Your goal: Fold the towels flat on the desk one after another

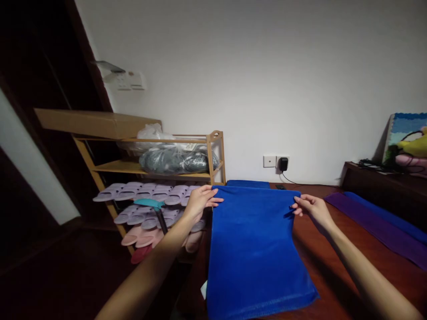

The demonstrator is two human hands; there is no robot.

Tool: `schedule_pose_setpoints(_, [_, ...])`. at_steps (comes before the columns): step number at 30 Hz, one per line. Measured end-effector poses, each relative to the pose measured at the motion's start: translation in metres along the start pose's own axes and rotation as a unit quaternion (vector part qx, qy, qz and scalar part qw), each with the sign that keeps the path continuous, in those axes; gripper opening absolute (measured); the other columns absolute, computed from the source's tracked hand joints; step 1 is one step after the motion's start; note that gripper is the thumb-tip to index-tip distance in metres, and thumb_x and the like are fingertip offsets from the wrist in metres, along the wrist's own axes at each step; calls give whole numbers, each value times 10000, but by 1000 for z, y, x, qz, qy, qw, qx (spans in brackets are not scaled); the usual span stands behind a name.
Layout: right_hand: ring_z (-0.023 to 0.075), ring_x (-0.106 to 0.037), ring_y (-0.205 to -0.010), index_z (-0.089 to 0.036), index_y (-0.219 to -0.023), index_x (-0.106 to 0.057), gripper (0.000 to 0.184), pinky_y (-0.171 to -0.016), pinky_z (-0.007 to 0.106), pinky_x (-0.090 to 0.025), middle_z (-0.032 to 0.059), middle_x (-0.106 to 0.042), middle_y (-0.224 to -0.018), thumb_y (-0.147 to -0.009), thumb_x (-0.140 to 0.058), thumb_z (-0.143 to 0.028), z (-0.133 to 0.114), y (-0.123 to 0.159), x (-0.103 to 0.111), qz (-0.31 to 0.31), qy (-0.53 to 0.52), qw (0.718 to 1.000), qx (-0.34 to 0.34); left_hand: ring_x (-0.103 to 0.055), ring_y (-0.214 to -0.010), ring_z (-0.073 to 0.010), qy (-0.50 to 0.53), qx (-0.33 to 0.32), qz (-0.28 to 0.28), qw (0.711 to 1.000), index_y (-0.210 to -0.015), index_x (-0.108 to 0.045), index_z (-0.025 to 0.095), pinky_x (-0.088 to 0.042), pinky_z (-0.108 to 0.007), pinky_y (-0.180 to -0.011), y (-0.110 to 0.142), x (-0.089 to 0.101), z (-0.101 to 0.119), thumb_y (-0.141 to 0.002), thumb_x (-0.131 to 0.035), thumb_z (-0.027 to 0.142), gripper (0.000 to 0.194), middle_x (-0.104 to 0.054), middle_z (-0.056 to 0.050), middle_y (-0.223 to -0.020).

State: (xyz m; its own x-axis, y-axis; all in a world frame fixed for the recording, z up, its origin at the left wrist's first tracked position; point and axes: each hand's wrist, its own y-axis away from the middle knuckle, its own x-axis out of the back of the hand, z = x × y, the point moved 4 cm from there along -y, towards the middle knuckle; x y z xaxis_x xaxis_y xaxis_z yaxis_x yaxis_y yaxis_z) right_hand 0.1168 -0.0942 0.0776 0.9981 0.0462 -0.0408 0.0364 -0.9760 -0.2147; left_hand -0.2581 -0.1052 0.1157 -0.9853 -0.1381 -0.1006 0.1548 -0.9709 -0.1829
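A blue cloth [253, 249] is stretched between my two hands, its top edge pulled nearly straight and lifted off the table. My left hand [200, 202] pinches the upper left corner, while my right hand [310, 209] grips the upper right corner between thumb and fingers. The lower part of the cloth spreads toward me, with a stitched hem along its bottom edge. A small white tag [203, 290] sticks out at the lower left side. Behind the raised edge, another folded blue cloth [248, 183] lies on the brown table [336, 258].
To the right lie a purple cloth [373, 226] and a blue strip of cloth [390, 218]. A black plug [283, 164] sits in the wall socket. On the left stands a wooden rack [210, 155] with slippers [143, 191], a bagged bundle [176, 158] and a cardboard box [100, 124].
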Motion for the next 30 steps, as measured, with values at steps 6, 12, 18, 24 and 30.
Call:
schedule_pose_setpoints(6, [193, -686, -644, -146, -725, -610, 390, -520, 223, -515, 100, -712, -745, -598, -787, -469, -3, -5, -10, 49, -47, 998, 12, -712, -648, -209, -15, -41, 33, 999, -794, -547, 147, -549, -207, -522, -8, 1, 8, -733, -724, 271, 225, -645, -25, -683])
schedule_pose_setpoints(12, [208, -696, -690, -143, -745, -631, 389, -558, 236, -546, 88, -715, -721, -591, -794, -460, 1, -26, -15, 80, -80, 993, 23, -705, -604, -208, 7, -43, 47, 998, -773, -548, 141, -498, -177, -437, -29, -3, 5, -748, -706, 314, 236, -620, -14, -646])
schedule_pose_setpoints(18, [199, -696, -686, -131, -753, -644, 395, -552, 223, -549, 89, -715, -714, -591, -797, -457, -16, -46, -15, 87, -95, 990, 49, -706, -601, -201, 12, -77, 60, 995, -765, -542, 141, -471, -159, -427, -43, -9, 23, -761, -694, 324, 238, -617, -9, -661])
schedule_pose_setpoints(24, [214, -700, -699, -143, -752, -630, 384, -558, 238, -560, 93, -717, -726, -605, -787, -461, -38, -46, -13, 86, -69, 992, 66, -706, -602, -207, 11, -105, 60, 993, -768, -562, 136, -491, -174, -438, -43, -8, 46, -748, -708, 309, 228, -620, -11, -663])
schedule_pose_setpoints(30, [214, -701, -705, -154, -747, -619, 363, -546, 232, -552, 91, -718, -727, -621, -783, -452, -50, -60, -15, 78, -73, 990, 96, -707, -612, -196, 17, -93, 66, 993, -777, -551, 143, -506, -168, -448, -54, -11, 53, -766, -696, 286, 203, -600, 1, -659])
